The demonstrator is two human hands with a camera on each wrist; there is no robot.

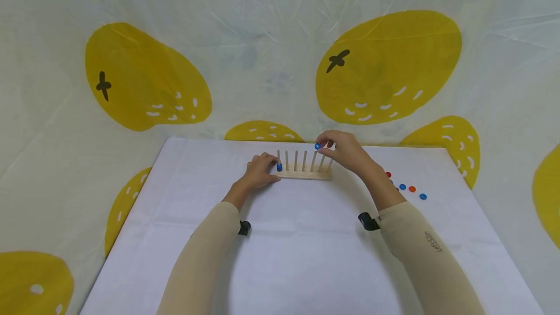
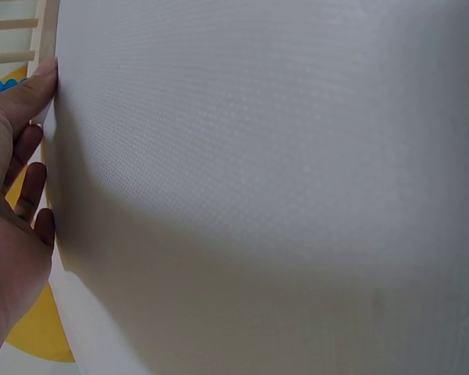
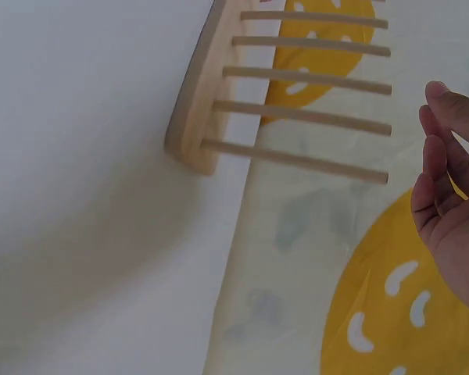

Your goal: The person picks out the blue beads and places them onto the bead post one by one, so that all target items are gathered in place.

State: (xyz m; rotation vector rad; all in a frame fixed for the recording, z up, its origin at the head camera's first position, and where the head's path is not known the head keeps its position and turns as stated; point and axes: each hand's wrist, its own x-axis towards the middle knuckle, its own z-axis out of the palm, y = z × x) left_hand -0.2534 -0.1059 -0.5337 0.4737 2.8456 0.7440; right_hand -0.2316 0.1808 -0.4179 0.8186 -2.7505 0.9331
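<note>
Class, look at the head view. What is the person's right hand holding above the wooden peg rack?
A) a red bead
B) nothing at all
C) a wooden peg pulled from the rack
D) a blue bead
D: the right hand pinches a small blue bead at its fingertips, just above the upright pegs of the wooden peg rack, while the spare red and blue beads lie on the white mat to the right.

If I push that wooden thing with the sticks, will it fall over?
Probably not easily. The wooden peg rack sits on a flat base with thin upright pegs, so it would likely slide on the smooth white table. It looks light, which may be why the left hand rests against its end.
</note>
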